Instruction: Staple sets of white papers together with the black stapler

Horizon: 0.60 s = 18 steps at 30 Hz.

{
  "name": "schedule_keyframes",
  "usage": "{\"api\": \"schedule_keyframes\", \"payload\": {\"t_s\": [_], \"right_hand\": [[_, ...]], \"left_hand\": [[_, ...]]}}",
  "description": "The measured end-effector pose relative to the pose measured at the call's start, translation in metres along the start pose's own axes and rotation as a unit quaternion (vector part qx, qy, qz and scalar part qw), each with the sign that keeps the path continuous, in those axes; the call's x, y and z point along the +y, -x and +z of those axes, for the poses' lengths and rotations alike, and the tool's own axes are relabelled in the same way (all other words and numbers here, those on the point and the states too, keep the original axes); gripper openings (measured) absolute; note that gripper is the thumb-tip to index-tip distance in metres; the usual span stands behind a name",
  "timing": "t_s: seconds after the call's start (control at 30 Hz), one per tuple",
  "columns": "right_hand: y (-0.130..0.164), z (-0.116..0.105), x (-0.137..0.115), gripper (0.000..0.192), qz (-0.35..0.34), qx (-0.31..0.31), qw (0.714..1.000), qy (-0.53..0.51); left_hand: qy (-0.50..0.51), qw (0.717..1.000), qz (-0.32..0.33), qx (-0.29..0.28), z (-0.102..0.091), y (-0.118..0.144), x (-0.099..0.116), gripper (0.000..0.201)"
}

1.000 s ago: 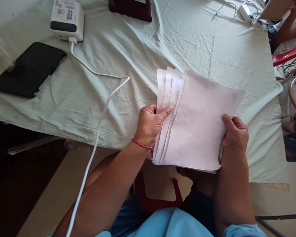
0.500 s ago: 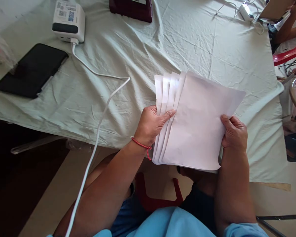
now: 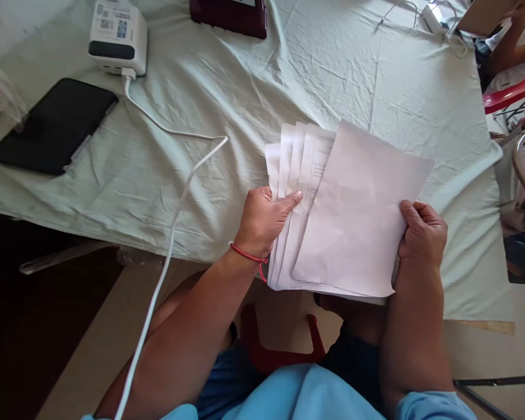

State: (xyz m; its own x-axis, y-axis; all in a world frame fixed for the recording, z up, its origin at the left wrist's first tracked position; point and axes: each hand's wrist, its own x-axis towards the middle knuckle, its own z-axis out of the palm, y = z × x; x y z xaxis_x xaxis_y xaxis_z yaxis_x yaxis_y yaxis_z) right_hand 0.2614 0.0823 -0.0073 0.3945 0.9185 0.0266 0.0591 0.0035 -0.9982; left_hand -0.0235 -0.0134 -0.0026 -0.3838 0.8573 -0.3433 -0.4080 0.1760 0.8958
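Sheets (image 3: 350,216) fanned wider than a second ago; printed strip now exposed. Held over near table edge (image 3: 114,224). Left hand (image 3: 262,221) clamped on fan's left edges, thumb on top. Right hand (image 3: 422,233) pinches top sheet's right edge. Bare cloth beyond; cable (image 3: 175,192) well left.

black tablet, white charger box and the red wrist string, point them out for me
black tablet (image 3: 55,125), head view, middle of its dark screen
white charger box (image 3: 117,36), head view, its top face
red wrist string (image 3: 247,255), head view, strand across the left wrist

Left hand (image 3: 262,221), right hand (image 3: 422,230) gripping.
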Motion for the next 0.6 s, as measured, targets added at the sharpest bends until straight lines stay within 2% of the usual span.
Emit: {"api": "schedule_keyframes", "payload": {"t_s": [0.17, 0.37, 0.6], "right_hand": [[0.0022, 0.0008, -0.0012, 0.037, 0.013, -0.021, 1.000, 0.006], [0.0040, 0.0042, 0.0014, 0.042, 0.005, -0.042, 0.999, 0.033], [0.0080, 0.0081, -0.0013, 0.037, 0.009, -0.042, 0.999, 0.033]], "left_hand": [[0.031, 0.999, -0.006, -0.020, 0.0019, 0.0031, 0.0035, 0.039], [-0.003, 0.999, 0.003, -0.036, 0.0020, 0.0049, 0.0037, 0.035], [0.007, 0.999, 0.007, -0.040, 0.0036, 0.0084, 0.0036, 0.038]]}}
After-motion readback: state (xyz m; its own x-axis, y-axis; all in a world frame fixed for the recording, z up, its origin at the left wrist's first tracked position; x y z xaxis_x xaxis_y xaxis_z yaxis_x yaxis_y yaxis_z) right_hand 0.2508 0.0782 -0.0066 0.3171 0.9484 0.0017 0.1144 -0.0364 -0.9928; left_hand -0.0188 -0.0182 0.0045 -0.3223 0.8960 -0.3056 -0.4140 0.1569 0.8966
